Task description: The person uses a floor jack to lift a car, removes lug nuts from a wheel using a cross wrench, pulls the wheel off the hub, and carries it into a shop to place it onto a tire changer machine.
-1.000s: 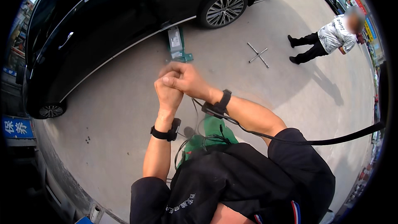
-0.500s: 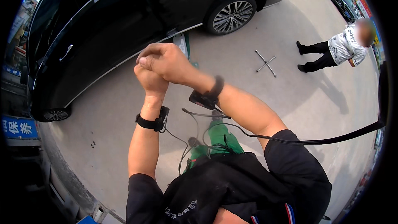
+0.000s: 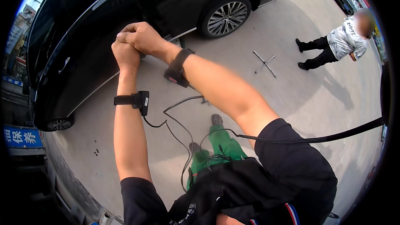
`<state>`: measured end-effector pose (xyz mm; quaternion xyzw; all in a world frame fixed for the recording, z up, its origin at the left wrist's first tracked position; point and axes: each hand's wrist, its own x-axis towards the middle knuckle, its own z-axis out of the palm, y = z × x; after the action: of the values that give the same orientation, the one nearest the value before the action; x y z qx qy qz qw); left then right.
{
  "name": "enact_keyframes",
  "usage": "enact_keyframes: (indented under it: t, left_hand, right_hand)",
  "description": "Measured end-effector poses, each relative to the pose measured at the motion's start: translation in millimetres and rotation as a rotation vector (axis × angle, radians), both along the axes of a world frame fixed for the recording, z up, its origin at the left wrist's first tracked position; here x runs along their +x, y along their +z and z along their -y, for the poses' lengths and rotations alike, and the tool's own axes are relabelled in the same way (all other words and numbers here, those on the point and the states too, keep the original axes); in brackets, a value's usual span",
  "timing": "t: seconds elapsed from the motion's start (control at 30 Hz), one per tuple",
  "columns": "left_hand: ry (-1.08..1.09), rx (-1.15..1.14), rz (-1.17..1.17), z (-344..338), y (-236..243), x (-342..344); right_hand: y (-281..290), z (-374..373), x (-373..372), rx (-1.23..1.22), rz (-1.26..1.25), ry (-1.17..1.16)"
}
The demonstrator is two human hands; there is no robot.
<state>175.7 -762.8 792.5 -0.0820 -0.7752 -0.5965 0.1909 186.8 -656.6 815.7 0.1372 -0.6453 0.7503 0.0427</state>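
Observation:
Both my hands are raised in front of the black car (image 3: 166,6), pressed against each other. My left hand (image 3: 126,55) is closed into a fist. Over its top lies my right hand (image 3: 146,38), its fingers curled and its thumb pointing left. Whatever the fingers may enclose is hidden. Each wrist wears a black strap with a small box, the left strap (image 3: 132,100) and the right strap (image 3: 178,67). From these boxes thin black cables (image 3: 177,105) hang down toward my green trousers (image 3: 225,143).
On the concrete to the right lies a cross-shaped lug wrench (image 3: 265,63). Farther right stands a person in a patterned white shirt (image 3: 346,39). Several small dark pieces (image 3: 96,149) lie on the ground at left. The car's multi-spoke wheel (image 3: 227,18) is beyond my right arm.
My joined hands have moved left and farther out, nearer the car's side. Both arms are more stretched, and the cables have swung. The hands stay pressed together.

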Motion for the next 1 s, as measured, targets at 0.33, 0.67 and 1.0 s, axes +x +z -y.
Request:
enact_keyframes:
  t: [0.33, 0.67, 1.0]
  left_hand:
    - [-0.268, 0.193, 0.144, 50, -80, 261]
    - [-0.127, 0.349, 0.147, 63, -113, 319]
    - [-0.003, -0.132, -0.065, 25, -10, 12]
  right_hand:
    - [-85, 49, 252, 0.053, 0.077, -0.02]
    - [-99, 62, 285, 0.202, -0.04, 0.114]
    - [-13, 28, 6, 0.071, -0.16, -0.093]
